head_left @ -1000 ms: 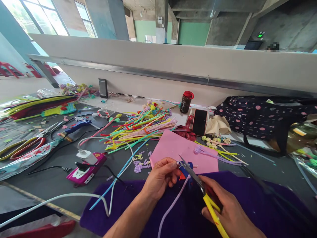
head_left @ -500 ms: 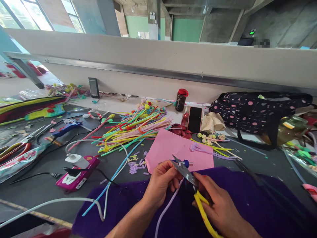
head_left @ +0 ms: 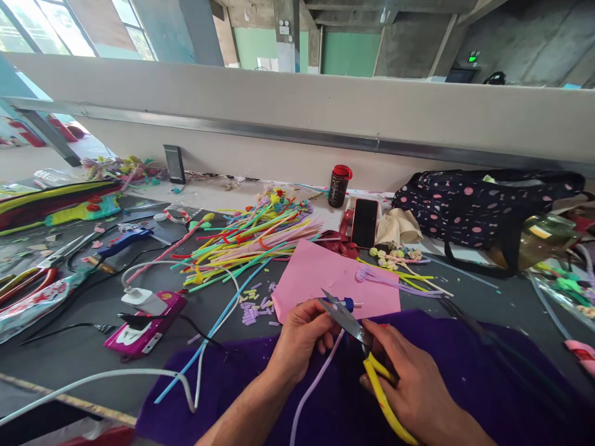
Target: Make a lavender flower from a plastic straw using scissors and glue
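My left hand (head_left: 309, 334) is closed in a pinch on a lilac pipe cleaner (head_left: 312, 393), whose loose length hangs down over the purple cloth (head_left: 209, 402). My right hand (head_left: 413, 378) grips scissors (head_left: 348, 322) with yellow-wrapped handles. Their blades are slightly parted and point up and left, across the fingertips of my left hand. The pinched end of the pipe cleaner is hidden behind blades and fingers. Just beyond the blades, a blue-handled screwdriver (head_left: 346, 304) lies on a pink sheet (head_left: 311, 272). Short lilac cut pieces (head_left: 251, 313) are scattered left of the sheet.
Bundled coloured pipe cleaners (head_left: 255, 241) lie at centre-left. A magenta power strip (head_left: 146, 328) with cords sits at the left, and more scissors (head_left: 51, 266) lie beyond it. A phone (head_left: 365, 223), a red-lidded bottle (head_left: 339, 186) and a dark patterned bag (head_left: 465, 217) stand behind.
Both hands, the scissors and the pipe cleaner stay almost where they were. The camera view has shifted very slightly.
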`<state>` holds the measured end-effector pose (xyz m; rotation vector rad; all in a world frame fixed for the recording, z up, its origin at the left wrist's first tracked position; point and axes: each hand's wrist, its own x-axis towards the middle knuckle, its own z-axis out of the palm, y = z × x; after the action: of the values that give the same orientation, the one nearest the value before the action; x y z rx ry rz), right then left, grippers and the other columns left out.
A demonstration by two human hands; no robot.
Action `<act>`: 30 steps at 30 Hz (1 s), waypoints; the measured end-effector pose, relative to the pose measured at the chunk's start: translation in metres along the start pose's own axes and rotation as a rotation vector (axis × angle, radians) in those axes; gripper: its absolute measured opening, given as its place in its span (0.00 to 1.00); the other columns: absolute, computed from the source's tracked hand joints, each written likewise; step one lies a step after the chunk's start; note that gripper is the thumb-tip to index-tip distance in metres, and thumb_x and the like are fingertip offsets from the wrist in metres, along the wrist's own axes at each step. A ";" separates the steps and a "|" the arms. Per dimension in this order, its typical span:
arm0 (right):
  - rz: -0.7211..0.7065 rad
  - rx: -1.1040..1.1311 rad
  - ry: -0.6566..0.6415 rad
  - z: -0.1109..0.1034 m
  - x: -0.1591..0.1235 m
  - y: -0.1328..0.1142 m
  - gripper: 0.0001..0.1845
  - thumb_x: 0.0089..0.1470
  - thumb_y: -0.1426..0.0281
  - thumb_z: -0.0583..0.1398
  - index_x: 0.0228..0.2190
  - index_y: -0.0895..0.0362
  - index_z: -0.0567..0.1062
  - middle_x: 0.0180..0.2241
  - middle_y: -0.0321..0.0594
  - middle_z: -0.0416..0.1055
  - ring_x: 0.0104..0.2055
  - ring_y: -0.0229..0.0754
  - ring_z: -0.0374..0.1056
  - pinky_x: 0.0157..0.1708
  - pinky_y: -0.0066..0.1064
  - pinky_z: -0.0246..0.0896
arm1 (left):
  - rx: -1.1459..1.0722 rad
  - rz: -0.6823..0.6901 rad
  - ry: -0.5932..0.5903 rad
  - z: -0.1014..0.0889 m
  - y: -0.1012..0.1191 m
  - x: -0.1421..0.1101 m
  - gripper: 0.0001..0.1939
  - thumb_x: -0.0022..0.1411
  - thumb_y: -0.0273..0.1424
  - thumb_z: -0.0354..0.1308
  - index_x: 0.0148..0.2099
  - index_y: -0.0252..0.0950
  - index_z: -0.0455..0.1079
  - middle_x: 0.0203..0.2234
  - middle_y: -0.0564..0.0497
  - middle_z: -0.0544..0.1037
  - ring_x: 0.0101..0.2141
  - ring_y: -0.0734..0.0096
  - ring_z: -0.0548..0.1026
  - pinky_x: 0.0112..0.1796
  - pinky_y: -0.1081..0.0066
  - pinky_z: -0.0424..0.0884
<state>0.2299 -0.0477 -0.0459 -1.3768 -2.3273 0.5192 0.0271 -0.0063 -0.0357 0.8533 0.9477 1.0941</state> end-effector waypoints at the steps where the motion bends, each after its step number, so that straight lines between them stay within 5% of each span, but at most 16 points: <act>1: 0.000 -0.005 0.003 0.000 0.000 0.000 0.35 0.54 0.62 0.57 0.58 0.51 0.49 0.47 0.47 0.63 0.47 0.49 0.64 0.44 0.41 0.63 | -0.004 0.000 0.004 0.000 0.000 0.000 0.08 0.52 0.32 0.60 0.29 0.32 0.70 0.18 0.54 0.73 0.14 0.85 0.64 0.14 0.84 0.56; 9: -0.006 -0.069 0.024 0.004 -0.001 0.005 0.36 0.53 0.58 0.57 0.59 0.54 0.50 0.47 0.49 0.62 0.49 0.53 0.62 0.46 0.46 0.60 | -0.059 0.006 0.024 0.003 -0.005 -0.001 0.08 0.50 0.33 0.61 0.30 0.33 0.71 0.16 0.55 0.72 0.13 0.85 0.63 0.14 0.84 0.54; 30: 0.004 -0.023 -0.040 0.000 0.000 0.003 0.33 0.58 0.63 0.53 0.61 0.53 0.47 0.49 0.49 0.61 0.48 0.48 0.64 0.46 0.40 0.64 | -0.077 -0.044 0.048 0.010 -0.007 -0.002 0.07 0.51 0.31 0.61 0.26 0.33 0.68 0.16 0.56 0.71 0.13 0.85 0.62 0.15 0.82 0.53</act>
<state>0.2317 -0.0461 -0.0472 -1.3942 -2.3701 0.5276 0.0380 -0.0104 -0.0381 0.7433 0.9534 1.1104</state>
